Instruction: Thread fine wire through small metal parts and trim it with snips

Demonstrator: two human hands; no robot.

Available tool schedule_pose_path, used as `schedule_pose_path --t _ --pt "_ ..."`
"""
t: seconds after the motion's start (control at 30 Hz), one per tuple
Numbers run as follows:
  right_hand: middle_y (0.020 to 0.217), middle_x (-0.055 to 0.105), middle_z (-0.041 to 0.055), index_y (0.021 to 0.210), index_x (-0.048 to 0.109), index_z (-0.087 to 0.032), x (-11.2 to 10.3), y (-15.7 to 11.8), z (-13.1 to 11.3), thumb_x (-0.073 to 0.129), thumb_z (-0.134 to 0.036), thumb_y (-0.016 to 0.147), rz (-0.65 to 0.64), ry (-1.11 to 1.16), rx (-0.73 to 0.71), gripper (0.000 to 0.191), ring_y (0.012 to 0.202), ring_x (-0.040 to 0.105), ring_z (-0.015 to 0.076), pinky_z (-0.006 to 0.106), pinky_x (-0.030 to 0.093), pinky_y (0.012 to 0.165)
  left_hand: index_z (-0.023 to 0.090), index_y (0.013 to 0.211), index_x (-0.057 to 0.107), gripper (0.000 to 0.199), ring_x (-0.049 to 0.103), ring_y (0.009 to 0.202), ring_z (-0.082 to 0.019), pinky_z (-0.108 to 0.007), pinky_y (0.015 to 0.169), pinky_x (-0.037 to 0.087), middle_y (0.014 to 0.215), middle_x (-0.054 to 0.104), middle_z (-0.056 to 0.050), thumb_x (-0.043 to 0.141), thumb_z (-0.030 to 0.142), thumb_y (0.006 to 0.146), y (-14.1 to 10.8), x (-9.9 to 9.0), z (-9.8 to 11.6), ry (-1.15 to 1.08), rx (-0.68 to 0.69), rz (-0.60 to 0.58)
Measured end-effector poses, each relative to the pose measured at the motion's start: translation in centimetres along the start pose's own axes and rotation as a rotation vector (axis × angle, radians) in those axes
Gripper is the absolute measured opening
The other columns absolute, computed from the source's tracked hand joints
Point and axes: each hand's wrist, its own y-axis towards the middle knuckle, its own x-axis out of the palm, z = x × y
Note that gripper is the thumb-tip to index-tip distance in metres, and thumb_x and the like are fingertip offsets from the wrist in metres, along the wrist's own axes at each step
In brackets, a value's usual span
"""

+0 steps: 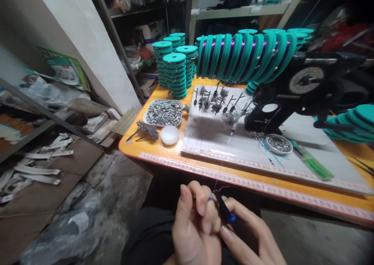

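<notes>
My left hand (197,226) is closed in front of the table edge, its fingers curled round a thin purple line (223,165). That line runs up from the fingers toward the tabletop. Beside it, my right hand (251,230) bends its thumb and fingers toward a small dark tool with a blue end (224,207). The tool slants between the two hands, and my right hand seems to grip it; its exact kind is unclear. A short purple end sticks out near the tool's top. My fingertips partly hide where line and tool meet.
Teal spools (242,58) wound with purple line sit on a black winding machine (304,82). More teal spools (174,76) are stacked behind. A tray of metal sinkers (163,113), a white cup (170,135), a round dish (279,144) and a green box (317,164) stand on the table.
</notes>
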Motion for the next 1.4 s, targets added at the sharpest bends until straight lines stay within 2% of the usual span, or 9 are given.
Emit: schedule_pose_path --t 0.23,0.4,0.6,0.77,0.87,0.93,1.13,1.3,1.4 --pt "0.1 0.072 0.0069 0.11 0.062 -0.025 -1.9 -0.6 0.5 0.063 -0.04 0.086 0.026 -0.225 -0.13 0.028 0.086 0.071 0.0232 0.031 0.061 0.075 0.018 0.054 0.049 0.048 0.022 0.045 -0.008 -0.019 0.049 0.031 0.045 0.027 0.007 0.065 0.052 0.083 -0.1 -1.0 -0.5 0.054 0.056 -0.059" --pt "0.107 0.065 0.0098 0.126 0.051 -0.024 -11.6 1.3 2.7 0.049 -0.036 0.095 0.559 -0.779 -0.138 0.034 0.092 0.067 0.023 0.035 0.057 0.076 0.017 0.063 0.061 0.037 0.03 0.05 -0.011 -0.023 0.051 0.032 0.051 0.04 0.002 0.064 0.047 0.085 0.1 -2.2 -0.1 0.203 0.084 -0.151" --pt "0.081 0.065 0.0086 0.098 0.07 -0.024 -20.3 5.3 6.3 0.058 -0.045 0.087 0.596 -1.0 -0.159 0.027 0.085 0.065 0.031 0.048 0.05 0.076 0.017 0.06 0.058 0.038 0.029 0.049 -0.01 -0.023 0.051 0.03 0.05 0.039 0.003 0.065 0.045 0.085 0.1 -2.1 -0.4 0.224 0.096 -0.072" --pt "0.13 0.06 0.013 0.135 0.053 -0.025 -14.4 5.7 2.9 0.055 -0.022 0.089 0.516 -0.911 -0.379 0.045 0.122 0.054 0.0324 0.053 0.038 0.105 0.017 0.061 0.057 0.04 0.033 0.049 -0.01 -0.024 0.051 0.029 0.05 0.041 0.002 0.062 0.048 0.086 0.2 -2.1 -0.7 0.338 0.144 -0.117" --pt "0.146 0.049 0.0069 0.152 0.017 -0.034 -9.1 6.2 -0.8 0.04 -0.013 0.092 -0.132 -0.497 -0.627 0.068 0.111 0.064 0.0197 0.038 0.051 0.094 0.017 0.061 0.059 0.042 0.035 0.049 -0.01 -0.025 0.052 0.027 0.049 0.042 0.002 0.061 0.051 0.086 0.1 -1.7 -0.2 0.456 0.163 -0.165" --pt "0.135 0.058 0.0085 0.153 0.015 -0.032 -6.7 6.8 -2.4 0.044 -0.018 0.093 -0.34 -0.461 -0.651 0.068 0.1 0.067 0.0191 0.035 0.053 0.087 0.018 0.06 0.061 0.043 0.037 0.049 -0.011 -0.026 0.053 0.027 0.048 0.043 0.002 0.062 0.052 0.085 0.1 -1.4 0.4 0.535 0.189 -0.205" --pt "0.049 0.05 -0.0069 0.124 0.052 -0.029 -3.5 7.4 -3.6 0.029 -0.055 0.098 -0.28 0.475 -0.053 0.043 0.033 0.036 0.0086 0.019 0.036 0.038 0.02 0.064 0.067 0.041 0.045 0.047 -0.012 -0.026 0.052 0.032 0.049 0.052 0.0 0.061 0.053 0.086 1.9 -0.9 0.8 0.614 0.332 -0.235" --pt "0.099 0.075 0.0065 0.151 0.015 -0.037 -2.5 7.4 -2.5 0.027 -0.073 0.09 -0.147 0.396 -0.035 0.073 0.039 0.05 0.0108 0.026 0.048 0.043 0.024 0.079 0.076 0.035 0.055 0.05 -0.015 -0.027 0.053 0.038 0.054 0.065 -0.003 0.057 0.051 0.089 3.3 0.7 0.9 0.929 0.604 -0.334" --pt "0.113 0.071 0.0119 0.153 0.018 -0.028 -3.0 7.9 -1.6 0.032 -0.082 0.081 -0.151 0.168 -0.185 0.092 0.069 0.069 0.0217 0.033 0.058 0.063 0.022 0.075 0.078 0.033 0.056 0.047 -0.016 -0.027 0.053 0.039 0.052 0.067 -0.005 0.06 0.047 0.088 3.7 1.6 1.8 1.177 0.659 -0.425"
